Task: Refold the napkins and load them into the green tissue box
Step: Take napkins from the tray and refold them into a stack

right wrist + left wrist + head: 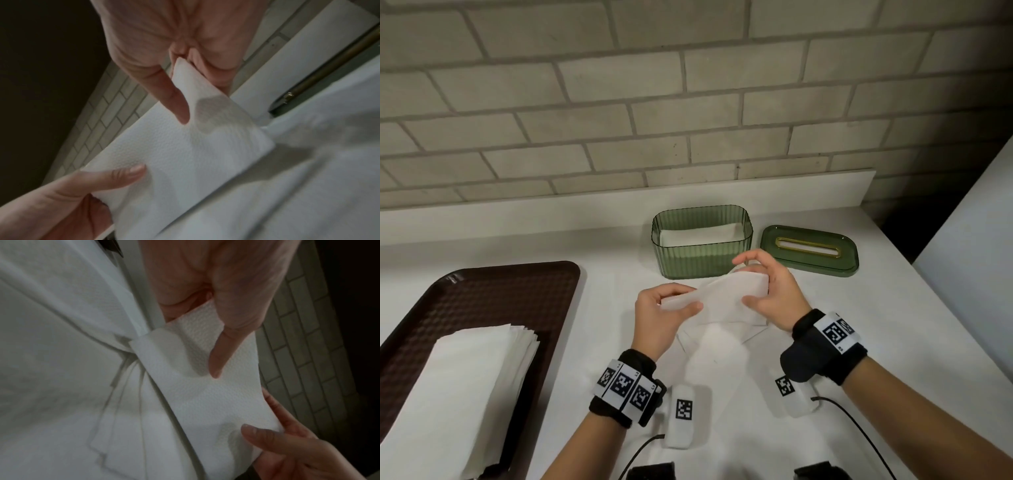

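Both hands hold one folded white napkin in the air just in front of the green tissue box. My left hand pinches its left end between thumb and fingers, and my right hand pinches the right end. In the left wrist view the left thumb presses on the embossed napkin. The right wrist view shows the same napkin stretched between the hands. The box is open, with white napkins lying inside. Its green lid with a gold slot lies to the right.
A brown tray at the left carries a stack of white napkins. An unfolded napkin lies on the white table beneath my hands. Two white tagged units with cables sit near my wrists. The brick wall is behind and the table edge to the right.
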Demonstrator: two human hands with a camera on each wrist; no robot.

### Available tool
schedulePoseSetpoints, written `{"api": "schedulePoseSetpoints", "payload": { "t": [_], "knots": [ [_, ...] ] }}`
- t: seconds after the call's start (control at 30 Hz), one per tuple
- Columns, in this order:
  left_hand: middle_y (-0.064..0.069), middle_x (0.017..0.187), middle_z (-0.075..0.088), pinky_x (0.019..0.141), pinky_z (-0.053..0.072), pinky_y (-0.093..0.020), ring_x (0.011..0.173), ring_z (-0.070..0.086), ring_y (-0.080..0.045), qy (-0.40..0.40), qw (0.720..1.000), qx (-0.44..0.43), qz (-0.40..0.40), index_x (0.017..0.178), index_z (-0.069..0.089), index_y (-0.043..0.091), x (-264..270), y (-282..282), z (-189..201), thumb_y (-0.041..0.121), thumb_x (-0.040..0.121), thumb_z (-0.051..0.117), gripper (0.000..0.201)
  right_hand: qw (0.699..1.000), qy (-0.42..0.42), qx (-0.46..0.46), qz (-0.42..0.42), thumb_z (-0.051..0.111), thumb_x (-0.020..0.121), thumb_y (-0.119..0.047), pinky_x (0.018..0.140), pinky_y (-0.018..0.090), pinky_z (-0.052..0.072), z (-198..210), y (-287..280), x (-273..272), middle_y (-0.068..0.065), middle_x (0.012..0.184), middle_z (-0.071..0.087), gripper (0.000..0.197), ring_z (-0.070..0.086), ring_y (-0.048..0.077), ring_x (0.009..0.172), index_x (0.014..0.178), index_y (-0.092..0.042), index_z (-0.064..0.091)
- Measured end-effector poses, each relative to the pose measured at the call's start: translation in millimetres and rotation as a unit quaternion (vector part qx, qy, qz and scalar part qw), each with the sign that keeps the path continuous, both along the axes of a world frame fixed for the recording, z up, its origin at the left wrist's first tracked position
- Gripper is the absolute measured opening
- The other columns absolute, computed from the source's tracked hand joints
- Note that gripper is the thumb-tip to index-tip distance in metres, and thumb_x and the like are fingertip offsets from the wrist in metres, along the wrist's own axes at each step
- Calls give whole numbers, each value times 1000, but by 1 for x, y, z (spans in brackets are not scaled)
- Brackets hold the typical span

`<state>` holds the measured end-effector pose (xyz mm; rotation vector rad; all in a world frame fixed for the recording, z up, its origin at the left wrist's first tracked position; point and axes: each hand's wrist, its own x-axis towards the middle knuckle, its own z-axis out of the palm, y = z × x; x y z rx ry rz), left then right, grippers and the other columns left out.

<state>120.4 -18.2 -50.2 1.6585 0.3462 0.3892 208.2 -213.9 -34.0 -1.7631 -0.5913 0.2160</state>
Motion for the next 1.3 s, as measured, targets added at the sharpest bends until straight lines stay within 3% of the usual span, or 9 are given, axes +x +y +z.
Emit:
{"api": "schedulePoseSetpoints", "payload": {
  "t": [0.23,0.4,0.53,0.8,0.93,1.07,1.13,1.23,1.3],
  "knots": [
    [-5,104,73,95,53,-43,103,68,-26,2,998,58,11,105,68,9,13,10,14,3,81,75,26,999,-22,-39,-25,68,77,8,71,37,58,16,0,11,2,107,65,51,67,25,90,111,-23,47],
    [-2,80,64,66,55,-23,70,64,-16,-120,978,165,31,116,46,18,59,35,79,-5,85,65,43,990,-97,-28,-100,69,79,1,62,34,57,67,23,62,13,89,69,54,67,21,75,109,-28,35],
    [-1,65,41,49,35,-14,53,42,-12,-65,936,339,67,127,33,12,100,48,99,-7,85,59,52,962,-195,-169,-88,61,79,-2,49,29,43,82,48,99,8,66,56,39,54,27,58,106,-15,36],
    [-14,117,52,95,43,-43,111,52,-34,216,817,526,-98,110,58,12,130,56,78,7,86,63,25,905,-141,-402,-1,64,76,-3,66,35,44,66,64,114,5,79,45,50,54,31,74,113,-18,33],
    [-10,123,48,96,34,-51,118,42,-31,188,738,642,-91,104,66,17,126,53,85,23,89,58,18,861,-240,-449,-8,65,81,-47,93,46,32,70,65,104,7,116,50,42,51,30,104,108,-17,55],
    [-6,94,63,109,9,-65,108,51,-24,291,725,589,-206,83,68,9,122,44,91,48,100,26,59,809,-169,-557,79,14,81,-84,104,56,17,65,71,99,2,84,66,89,56,23,97,91,-16,70],
    [-4,82,63,111,-1,-67,102,53,-23,319,736,558,-214,83,65,9,112,41,95,54,101,21,66,815,-147,-553,88,13,80,-85,107,60,11,63,70,96,1,82,68,91,58,21,96,88,-14,69],
    [-5,96,67,111,26,-56,102,60,-28,208,776,578,-140,97,69,15,88,49,103,30,99,42,31,869,-287,-403,9,44,89,-61,105,51,22,63,60,86,-4,85,64,46,59,17,88,78,-20,62],
    [-10,100,68,90,48,-45,94,64,-34,123,799,584,-78,97,69,14,66,53,99,11,87,49,22,900,-345,-265,24,58,84,-41,90,36,38,64,55,71,-10,79,62,16,56,9,74,76,-27,57]
  ]
}}
